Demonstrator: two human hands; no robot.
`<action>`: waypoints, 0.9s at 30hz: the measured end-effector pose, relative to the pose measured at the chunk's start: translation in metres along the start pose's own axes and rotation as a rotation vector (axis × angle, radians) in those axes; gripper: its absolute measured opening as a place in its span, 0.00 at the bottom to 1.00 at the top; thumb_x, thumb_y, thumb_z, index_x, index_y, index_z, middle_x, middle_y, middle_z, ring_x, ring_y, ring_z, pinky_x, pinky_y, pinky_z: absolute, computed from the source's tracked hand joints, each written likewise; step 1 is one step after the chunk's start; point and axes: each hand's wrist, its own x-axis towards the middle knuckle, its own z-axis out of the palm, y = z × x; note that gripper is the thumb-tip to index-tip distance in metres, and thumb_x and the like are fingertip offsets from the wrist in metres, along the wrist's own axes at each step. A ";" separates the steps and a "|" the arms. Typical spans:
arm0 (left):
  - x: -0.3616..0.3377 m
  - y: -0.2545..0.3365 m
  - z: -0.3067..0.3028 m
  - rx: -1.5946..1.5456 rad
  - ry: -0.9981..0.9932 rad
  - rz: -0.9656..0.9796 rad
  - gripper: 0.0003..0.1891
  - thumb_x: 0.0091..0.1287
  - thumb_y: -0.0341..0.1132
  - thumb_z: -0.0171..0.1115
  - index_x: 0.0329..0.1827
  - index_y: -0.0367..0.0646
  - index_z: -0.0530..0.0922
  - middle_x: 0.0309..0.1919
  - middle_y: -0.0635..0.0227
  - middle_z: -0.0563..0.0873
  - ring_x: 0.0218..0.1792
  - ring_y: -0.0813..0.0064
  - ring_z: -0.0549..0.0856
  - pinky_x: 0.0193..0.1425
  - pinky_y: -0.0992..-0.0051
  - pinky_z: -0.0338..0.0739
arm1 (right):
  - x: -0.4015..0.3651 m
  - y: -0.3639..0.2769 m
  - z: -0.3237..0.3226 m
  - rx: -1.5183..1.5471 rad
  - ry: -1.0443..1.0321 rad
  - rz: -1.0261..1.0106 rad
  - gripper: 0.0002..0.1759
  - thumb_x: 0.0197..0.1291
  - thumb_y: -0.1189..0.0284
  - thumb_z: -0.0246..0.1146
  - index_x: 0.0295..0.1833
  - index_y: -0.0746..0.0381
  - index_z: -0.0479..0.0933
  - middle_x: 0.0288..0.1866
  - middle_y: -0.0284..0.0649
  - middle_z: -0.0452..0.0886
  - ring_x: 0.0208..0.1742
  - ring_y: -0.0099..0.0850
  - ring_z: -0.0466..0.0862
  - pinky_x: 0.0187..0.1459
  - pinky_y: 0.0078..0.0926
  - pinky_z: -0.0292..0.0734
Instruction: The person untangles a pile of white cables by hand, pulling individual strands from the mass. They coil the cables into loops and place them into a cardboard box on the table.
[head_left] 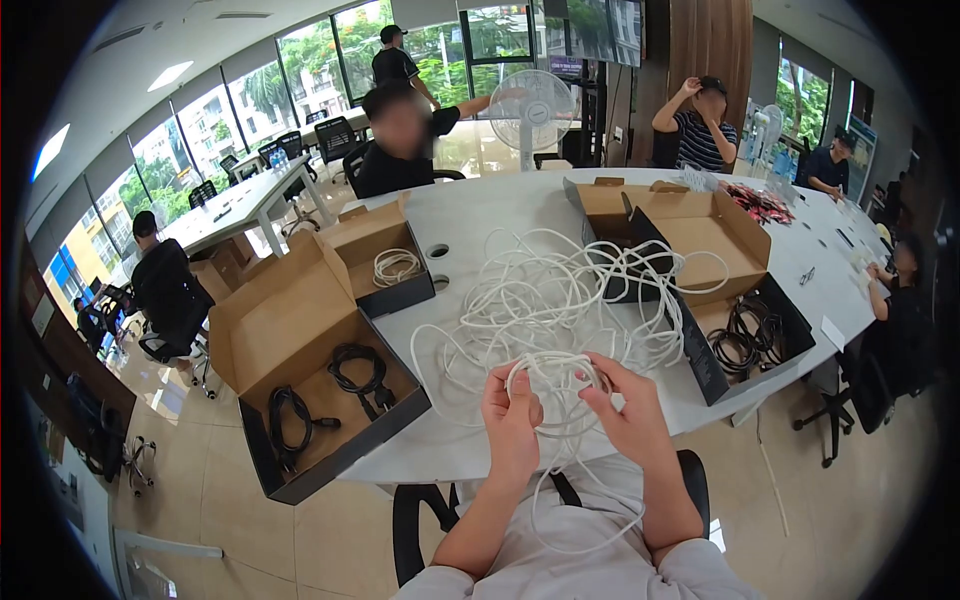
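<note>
My left hand (513, 412) is closed around one side of a looped white cable (553, 362), thumb pressed on the strands. On the other side of the same loops, my right hand (630, 408) grips with its fingers behind and its thumb in front. A long slack length of the cable hangs from the loops over my lap. Just beyond my hands a big tangle of white cables (540, 290) spreads over the white table (455, 200), and some strands drape over the box at the right.
An open box (335, 415) at the left holds black cables (358, 377). Behind it, another box (385, 290) contains a coiled white cable (397, 267). More black cables (745, 335) lie in a box (708, 370) at the right. Several people sit around; a fan (530, 110) stands beyond the table.
</note>
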 end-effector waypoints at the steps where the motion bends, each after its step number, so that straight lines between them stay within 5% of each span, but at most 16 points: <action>1: -0.002 -0.003 0.001 0.018 -0.004 0.022 0.05 0.73 0.35 0.54 0.45 0.46 0.72 0.17 0.83 0.61 0.15 0.91 0.55 0.19 0.83 0.48 | 0.000 0.000 0.002 -0.038 0.008 0.026 0.15 0.63 0.75 0.61 0.54 0.67 0.76 0.34 0.43 0.84 0.27 0.25 0.77 0.31 0.21 0.73; 3: -0.006 -0.005 0.002 0.045 -0.028 0.037 0.07 0.73 0.35 0.54 0.49 0.45 0.72 0.17 0.84 0.61 0.15 0.91 0.55 0.19 0.83 0.48 | -0.001 0.003 0.006 -0.115 0.024 0.072 0.12 0.62 0.75 0.61 0.50 0.69 0.76 0.33 0.44 0.83 0.27 0.27 0.78 0.32 0.22 0.73; 9: -0.010 0.005 0.000 0.103 -0.171 -0.036 0.13 0.73 0.34 0.51 0.57 0.41 0.70 0.16 0.84 0.60 0.15 0.91 0.55 0.20 0.82 0.48 | -0.001 0.012 -0.004 0.457 -0.173 0.349 0.11 0.67 0.72 0.58 0.43 0.71 0.78 0.32 0.39 0.84 0.32 0.25 0.81 0.37 0.22 0.75; 15: -0.001 0.020 -0.008 0.090 -0.288 -0.132 0.14 0.73 0.34 0.49 0.59 0.39 0.70 0.14 0.85 0.59 0.14 0.91 0.54 0.19 0.83 0.47 | 0.002 0.018 -0.016 0.851 -0.399 0.429 0.15 0.69 0.68 0.55 0.52 0.69 0.77 0.32 0.36 0.81 0.34 0.24 0.79 0.38 0.20 0.72; 21: 0.002 0.017 -0.009 0.047 -0.269 -0.155 0.14 0.74 0.34 0.49 0.59 0.39 0.71 0.14 0.84 0.59 0.14 0.91 0.54 0.19 0.83 0.47 | 0.003 0.004 -0.019 0.872 -0.349 0.356 0.23 0.70 0.71 0.51 0.68 0.65 0.64 0.30 0.32 0.75 0.33 0.21 0.73 0.36 0.19 0.68; 27: 0.002 0.012 -0.005 0.059 -0.233 -0.103 0.15 0.76 0.37 0.48 0.60 0.38 0.70 0.14 0.83 0.57 0.14 0.90 0.53 0.19 0.82 0.47 | -0.003 0.005 -0.016 0.755 -0.341 0.106 0.31 0.62 0.78 0.59 0.71 0.62 0.61 0.33 0.31 0.71 0.32 0.19 0.70 0.37 0.16 0.68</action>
